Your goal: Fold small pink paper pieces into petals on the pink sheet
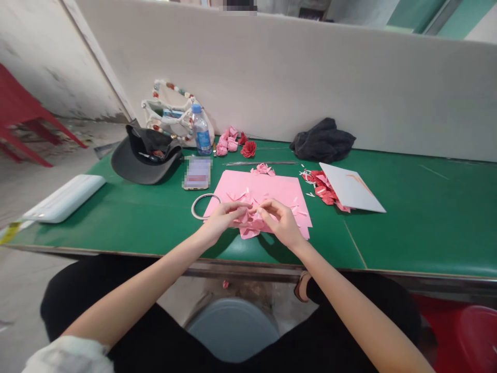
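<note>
My left hand (229,215) and my right hand (280,221) meet over a pile of cut pink paper pieces (250,233). The fingertips of both hands are closed in a pinch on a small pink paper piece (244,215); its exact shape is partly hidden by the fingers. Under the pile lies a stack of pink paper sheets (264,185). A roll of tape (194,206) rests flat by the left edge of the sheets. At their far edge sits a folded pink paper flower (263,169).
Behind stand a water bottle (201,135), a beaded bag (171,124) and finished paper flowers (229,141). To the left are a phone (197,173), a dark cap (147,160) and a white device (66,198). Red paper scraps (324,192), a white card (353,186) and black cloth (323,141) lie right.
</note>
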The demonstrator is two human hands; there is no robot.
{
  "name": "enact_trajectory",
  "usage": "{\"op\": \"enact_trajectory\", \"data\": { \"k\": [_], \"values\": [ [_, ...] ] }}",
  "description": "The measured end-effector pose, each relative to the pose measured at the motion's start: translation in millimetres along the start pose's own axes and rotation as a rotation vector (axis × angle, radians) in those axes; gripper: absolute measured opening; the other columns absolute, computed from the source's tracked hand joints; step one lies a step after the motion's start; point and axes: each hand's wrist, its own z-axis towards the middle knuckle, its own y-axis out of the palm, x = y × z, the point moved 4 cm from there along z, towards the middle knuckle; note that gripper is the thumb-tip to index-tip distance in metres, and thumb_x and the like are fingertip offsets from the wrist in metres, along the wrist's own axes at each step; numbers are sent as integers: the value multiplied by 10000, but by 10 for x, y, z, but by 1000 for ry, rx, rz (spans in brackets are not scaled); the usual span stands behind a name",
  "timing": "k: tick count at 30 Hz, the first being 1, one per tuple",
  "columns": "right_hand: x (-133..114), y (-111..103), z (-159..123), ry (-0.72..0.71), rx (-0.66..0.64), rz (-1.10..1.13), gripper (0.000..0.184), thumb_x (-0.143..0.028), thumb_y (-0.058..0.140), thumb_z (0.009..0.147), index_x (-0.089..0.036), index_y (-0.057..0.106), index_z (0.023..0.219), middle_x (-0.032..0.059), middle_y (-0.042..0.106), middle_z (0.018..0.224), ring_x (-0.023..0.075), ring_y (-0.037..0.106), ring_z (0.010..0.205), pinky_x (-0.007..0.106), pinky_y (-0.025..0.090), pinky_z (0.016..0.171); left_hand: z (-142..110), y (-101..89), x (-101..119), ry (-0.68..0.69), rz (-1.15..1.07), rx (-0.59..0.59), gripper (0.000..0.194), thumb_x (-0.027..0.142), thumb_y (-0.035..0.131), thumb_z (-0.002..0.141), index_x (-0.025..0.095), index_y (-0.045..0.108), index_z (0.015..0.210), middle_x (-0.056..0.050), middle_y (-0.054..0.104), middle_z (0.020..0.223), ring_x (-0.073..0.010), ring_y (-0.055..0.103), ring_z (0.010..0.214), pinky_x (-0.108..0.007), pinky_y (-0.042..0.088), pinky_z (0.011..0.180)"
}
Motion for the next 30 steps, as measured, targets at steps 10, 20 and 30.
{"op": "enact_trajectory", "data": {
  "k": [10, 20, 30],
  "values": [
    [-40, 21, -45, -145, -41, -340, 126, -249, 498, 882, -211, 618, 890, 26, 692, 888, 163, 648, 826, 279, 483, 755, -16, -1, 12, -85, -26, 2, 320, 304, 660, 795, 125, 658, 1059, -101, 689, 989, -202, 688, 847, -314, 565, 784],
    [-12, 10, -30, -118, -21, -260, 112, -221, 512, 879, -198, 619, 902, 28, 695, 895, 155, 656, 884, 275, 492, 811, -11, -12, 23, -47, -26, -8, 411, 281, 761, 707, 140, 619, 1066, -89, 715, 949, -192, 690, 846, -309, 564, 772],
    [21, 19, -28, -40, -23, -193, 108, -244, 513, 879, -198, 608, 897, 37, 701, 909, 167, 665, 876, 299, 505, 808, -4, -20, -7, -36, 54, 12, 486, 297, 793, 653, 132, 624, 1077, -98, 722, 904, -201, 694, 814, -289, 552, 708]
  ]
}}
